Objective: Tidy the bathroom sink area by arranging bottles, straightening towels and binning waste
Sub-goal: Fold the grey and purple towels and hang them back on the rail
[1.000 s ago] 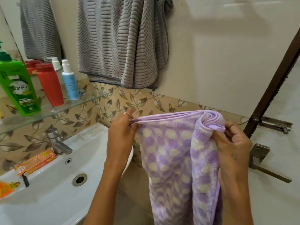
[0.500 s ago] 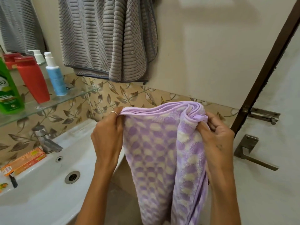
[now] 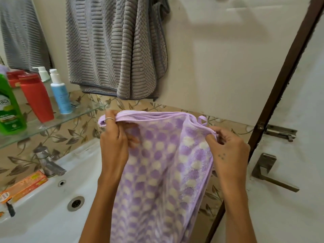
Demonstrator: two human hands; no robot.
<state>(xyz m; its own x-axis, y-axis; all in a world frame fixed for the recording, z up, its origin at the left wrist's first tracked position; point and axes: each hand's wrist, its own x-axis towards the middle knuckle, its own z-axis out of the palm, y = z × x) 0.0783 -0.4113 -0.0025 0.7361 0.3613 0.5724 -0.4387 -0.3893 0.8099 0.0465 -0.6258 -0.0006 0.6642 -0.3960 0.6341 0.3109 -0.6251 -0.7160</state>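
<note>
A lilac towel (image 3: 157, 172) with purple and white dots hangs between my hands, in front of the wall to the right of the sink. My left hand (image 3: 114, 146) pinches its top left corner. My right hand (image 3: 228, 155) grips the top right edge, just below a small hanging loop. A grey ribbed towel (image 3: 115, 50) hangs on the wall above. On the glass shelf (image 3: 77, 114) at the left stand a green bottle (image 3: 8, 109), a red bottle (image 3: 36, 97) and a blue pump bottle (image 3: 60, 92).
The white sink (image 3: 43, 216) with a steel tap (image 3: 47, 162) lies at lower left. An orange toothpaste box (image 3: 24, 186) rests on its rim. A door with a metal handle (image 3: 270, 172) and a bolt (image 3: 278, 132) stands at the right.
My hands have spread the towel's top edge wider. The bunched right corner has opened out and its loop now shows.
</note>
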